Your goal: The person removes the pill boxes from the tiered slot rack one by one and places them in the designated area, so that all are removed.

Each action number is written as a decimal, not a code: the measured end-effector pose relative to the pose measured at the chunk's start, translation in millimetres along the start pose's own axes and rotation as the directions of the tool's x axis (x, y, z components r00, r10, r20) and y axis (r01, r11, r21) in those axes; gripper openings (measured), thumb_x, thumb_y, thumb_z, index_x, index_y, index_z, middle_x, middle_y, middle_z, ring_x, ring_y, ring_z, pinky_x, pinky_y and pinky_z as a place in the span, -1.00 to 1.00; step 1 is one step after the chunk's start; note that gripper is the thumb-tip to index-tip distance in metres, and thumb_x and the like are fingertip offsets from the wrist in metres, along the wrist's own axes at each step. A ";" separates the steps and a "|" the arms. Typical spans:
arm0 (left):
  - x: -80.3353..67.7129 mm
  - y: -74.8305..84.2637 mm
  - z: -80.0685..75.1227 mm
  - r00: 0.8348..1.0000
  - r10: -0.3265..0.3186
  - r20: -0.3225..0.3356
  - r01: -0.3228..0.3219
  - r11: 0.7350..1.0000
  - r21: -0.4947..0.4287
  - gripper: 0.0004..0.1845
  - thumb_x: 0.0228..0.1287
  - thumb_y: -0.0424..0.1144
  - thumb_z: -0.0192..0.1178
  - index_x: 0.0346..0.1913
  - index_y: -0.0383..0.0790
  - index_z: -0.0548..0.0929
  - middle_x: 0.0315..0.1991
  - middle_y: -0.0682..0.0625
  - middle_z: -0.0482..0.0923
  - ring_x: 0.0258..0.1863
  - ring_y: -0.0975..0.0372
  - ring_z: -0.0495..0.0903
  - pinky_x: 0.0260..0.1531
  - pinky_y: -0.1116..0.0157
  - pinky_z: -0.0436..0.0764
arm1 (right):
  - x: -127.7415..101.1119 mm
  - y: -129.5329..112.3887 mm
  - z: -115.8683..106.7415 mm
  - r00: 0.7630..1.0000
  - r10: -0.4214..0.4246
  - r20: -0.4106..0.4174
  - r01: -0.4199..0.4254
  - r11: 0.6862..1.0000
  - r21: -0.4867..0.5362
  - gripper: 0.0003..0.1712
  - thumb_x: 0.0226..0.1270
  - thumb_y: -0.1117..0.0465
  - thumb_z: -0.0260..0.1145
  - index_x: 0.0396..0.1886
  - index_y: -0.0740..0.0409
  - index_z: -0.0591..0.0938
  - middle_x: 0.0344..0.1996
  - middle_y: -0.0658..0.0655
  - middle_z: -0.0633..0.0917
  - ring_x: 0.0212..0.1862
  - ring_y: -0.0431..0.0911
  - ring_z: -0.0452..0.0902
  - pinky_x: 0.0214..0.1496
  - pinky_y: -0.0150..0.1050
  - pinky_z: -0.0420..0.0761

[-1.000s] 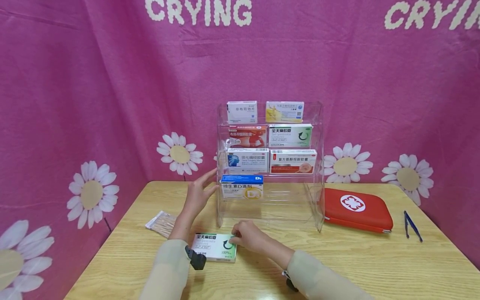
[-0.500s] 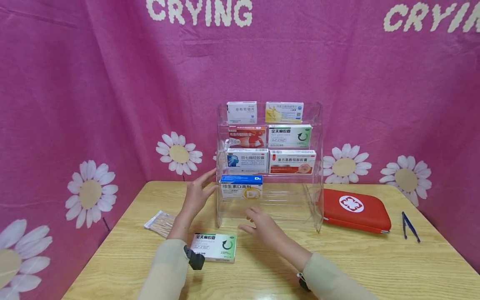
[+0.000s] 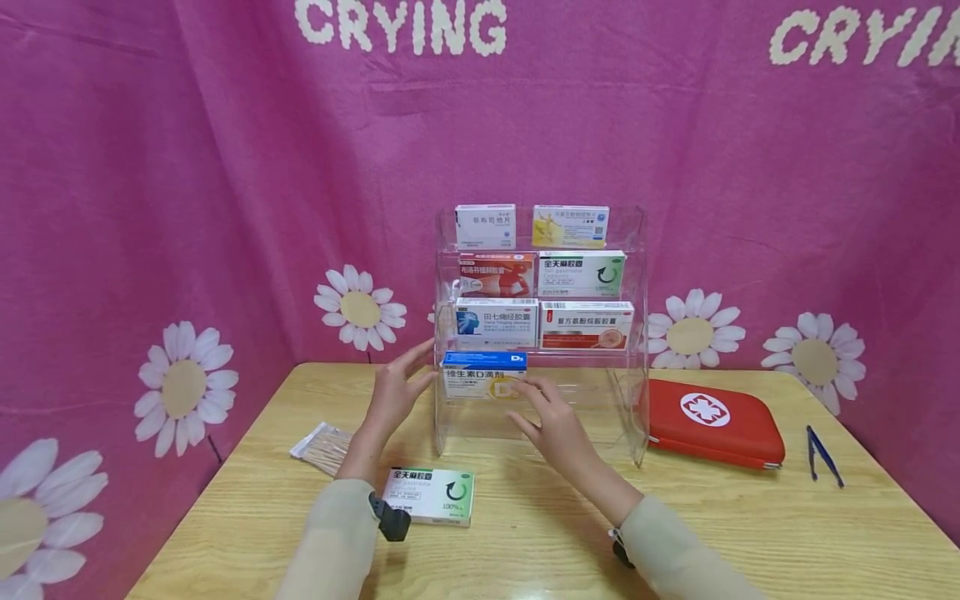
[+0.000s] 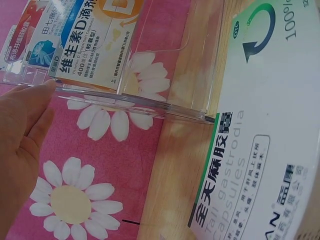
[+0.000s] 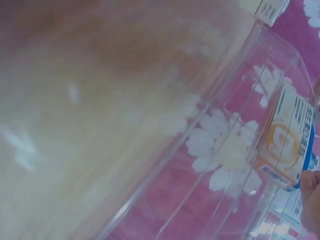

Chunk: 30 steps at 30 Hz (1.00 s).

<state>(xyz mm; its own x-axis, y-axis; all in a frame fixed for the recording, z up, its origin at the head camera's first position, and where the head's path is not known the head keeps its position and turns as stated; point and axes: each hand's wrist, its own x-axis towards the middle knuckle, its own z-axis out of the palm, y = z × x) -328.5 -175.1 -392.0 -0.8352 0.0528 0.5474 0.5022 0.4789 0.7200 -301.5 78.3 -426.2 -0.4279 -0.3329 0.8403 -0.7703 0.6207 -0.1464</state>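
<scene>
A blue-and-white vitamin D box (image 3: pixel 483 377) stands in the lowest tier of a clear acrylic display rack (image 3: pixel 577 425), at its left end. My right hand (image 3: pixel 558 429) reaches to the right end of this box, fingers extended and fingertips at its front corner. In the right wrist view, fingertips show beside the vitamin D box (image 5: pixel 285 137). My left hand (image 3: pixel 393 396) rests against the rack's left side panel, index finger and thumb stretched out. A white-and-green capsule box (image 3: pixel 431 496) lies flat on the table near my left wrist.
Several medicine boxes fill the upper tiers, among them a red one (image 3: pixel 495 275) and a white-and-red one (image 3: pixel 587 325). A red first-aid case (image 3: pixel 712 421) sits right of the rack, with blue tweezers (image 3: pixel 825 457) beyond. Packed cotton swabs (image 3: pixel 324 448) lie left.
My right hand has left the white-and-green box on the table and moved up and right to the vitamin D box. My left hand has stayed at the rack's side.
</scene>
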 end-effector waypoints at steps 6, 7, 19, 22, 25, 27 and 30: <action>0.2 -0.7 -0.3 1.000 -0.016 0.011 0.016 1.000 0.009 -0.44 0.18 -0.49 0.30 0.29 -0.27 0.51 0.16 -0.25 0.61 0.15 -0.07 0.63 0.16 -0.03 0.64 | 12.7 14.6 1.0 0.998 -0.012 -0.067 0.009 0.999 -0.035 -0.48 -0.03 0.31 0.57 -0.02 0.32 0.63 -0.14 0.26 0.62 -0.07 0.06 0.61 -0.04 -0.13 0.79; 0.3 -1.1 -0.3 1.000 -0.019 0.013 0.019 1.000 0.007 -0.44 0.19 -0.48 0.29 0.30 -0.27 0.50 0.17 -0.25 0.60 0.15 -0.08 0.62 0.17 -0.04 0.63 | 14.9 16.2 1.2 0.998 -0.004 -0.070 0.002 0.999 -0.042 -0.48 -0.03 0.31 0.57 -0.02 0.32 0.64 -0.13 0.27 0.62 -0.05 0.07 0.60 -0.02 -0.11 0.78; -0.6 -1.7 0.6 0.999 -0.028 0.022 0.028 1.000 0.005 -0.44 0.19 -0.46 0.30 0.29 -0.25 0.51 0.18 -0.22 0.60 0.18 -0.04 0.61 0.17 0.08 0.65 | 28.5 30.1 8.6 0.999 0.046 0.021 -0.045 0.998 -0.048 -0.57 0.02 0.34 0.53 -0.06 0.29 0.66 -0.03 0.31 0.65 0.04 0.14 0.59 0.17 0.01 0.69; -0.8 -1.3 0.5 0.999 -0.045 0.027 0.045 0.999 0.012 -0.44 0.20 -0.44 0.30 0.30 -0.23 0.51 0.19 -0.22 0.59 0.19 -0.04 0.60 0.17 0.07 0.65 | 29.4 30.4 9.6 0.997 0.062 0.040 -0.060 0.997 -0.049 -0.61 0.04 0.37 0.51 -0.08 0.29 0.67 -0.04 0.30 0.66 0.04 0.13 0.60 0.17 -0.01 0.70; -0.6 -1.5 0.3 0.999 -0.046 0.024 0.046 0.999 0.014 -0.43 0.20 -0.46 0.30 0.30 -0.24 0.51 0.19 -0.22 0.59 0.19 -0.05 0.60 0.17 0.06 0.64 | 30.8 29.7 9.5 0.996 0.072 0.053 -0.070 0.996 -0.047 -0.63 0.06 0.39 0.49 -0.09 0.28 0.66 -0.04 0.28 0.66 0.04 0.12 0.60 0.17 -0.02 0.70; -0.4 -1.5 0.2 0.999 -0.041 0.020 0.041 0.999 0.016 -0.43 0.19 -0.46 0.30 0.30 -0.25 0.51 0.18 -0.22 0.60 0.18 -0.05 0.61 0.17 0.07 0.64 | 31.5 29.4 9.2 0.996 0.070 0.052 -0.068 0.997 -0.044 -0.65 0.06 0.39 0.49 -0.10 0.28 0.66 -0.05 0.28 0.65 0.03 0.11 0.60 0.16 -0.02 0.71; -0.2 -1.7 -0.2 0.999 -0.030 0.018 0.030 0.999 0.027 -0.44 0.19 -0.47 0.30 0.29 -0.26 0.51 0.18 -0.23 0.60 0.17 -0.05 0.62 0.17 0.09 0.64 | 32.1 29.9 8.8 0.997 0.063 0.038 -0.061 0.997 -0.037 -0.66 0.04 0.40 0.50 -0.13 0.28 0.66 -0.07 0.28 0.65 0.01 0.11 0.60 0.12 -0.03 0.72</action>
<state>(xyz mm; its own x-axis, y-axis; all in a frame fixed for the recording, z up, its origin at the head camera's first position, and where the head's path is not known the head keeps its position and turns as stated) -329.1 -176.1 -393.2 -0.8539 0.0542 0.5176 0.4708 0.5042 0.7240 -342.5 80.0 -408.3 -0.4928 -0.3199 0.8092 -0.7245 0.6659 -0.1779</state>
